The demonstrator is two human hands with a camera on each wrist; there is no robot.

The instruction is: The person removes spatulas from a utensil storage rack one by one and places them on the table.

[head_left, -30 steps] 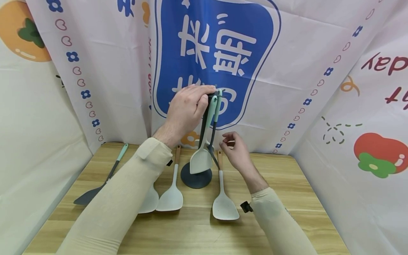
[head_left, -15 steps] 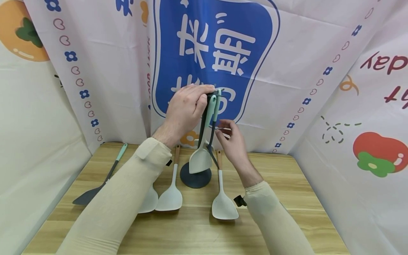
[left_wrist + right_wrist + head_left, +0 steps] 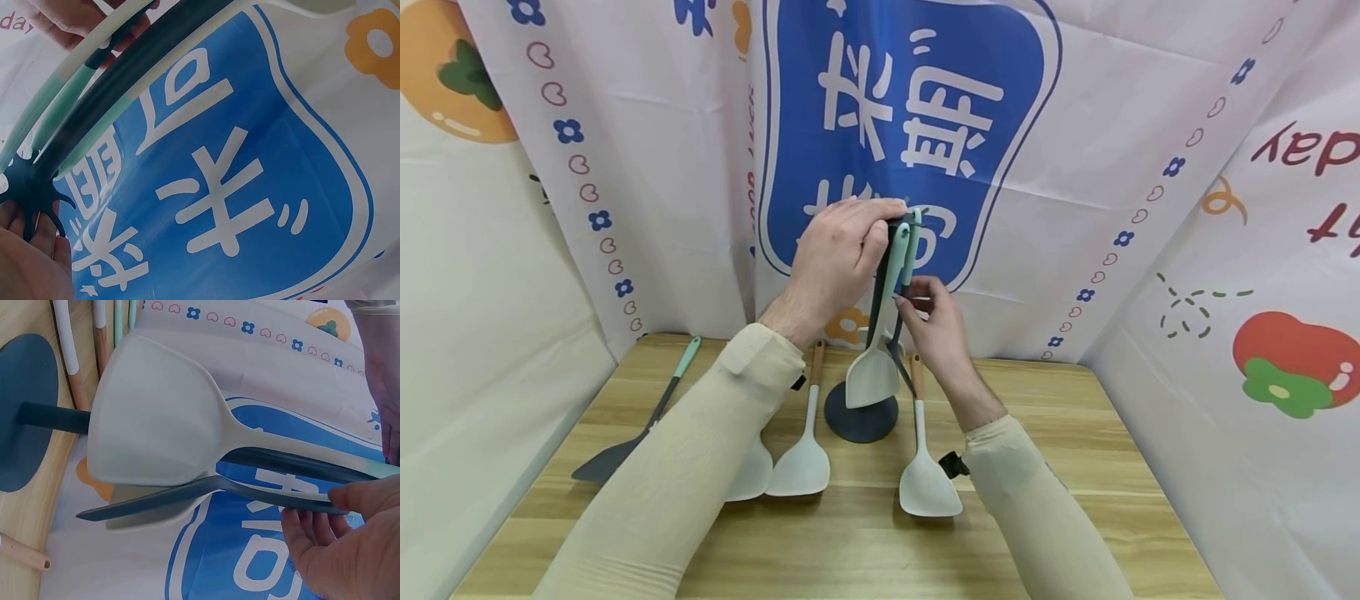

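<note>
A dark utensil stand with a round base [image 3: 861, 427] and a hooked top [image 3: 30, 187] stands upright near the back of the table. My left hand [image 3: 837, 250] holds that top, its fingers over the hooks. Several spatulas hang there, including a pale one [image 3: 872, 379] with a mint-green handle. Beside it hangs a dark grey spatula [image 3: 147, 501], also mint-handled. My right hand [image 3: 937, 327] pinches the dark spatula's shaft between thumb and fingers. Another pale spatula blade [image 3: 153, 512] shows behind the dark one in the right wrist view.
On the wooden table [image 3: 850, 550] lie a white wooden-handled spatula [image 3: 928, 487] at right, another [image 3: 801, 467] left of the base, and a partly hidden white blade [image 3: 751, 473]. A dark mint-handled spatula [image 3: 613, 458] lies far left. Printed cloth [image 3: 700, 167] hangs behind.
My right hand has moved left and slightly up to the stand, and its fingers have closed on the dark spatula's shaft. My left hand stays on the stand's top.
</note>
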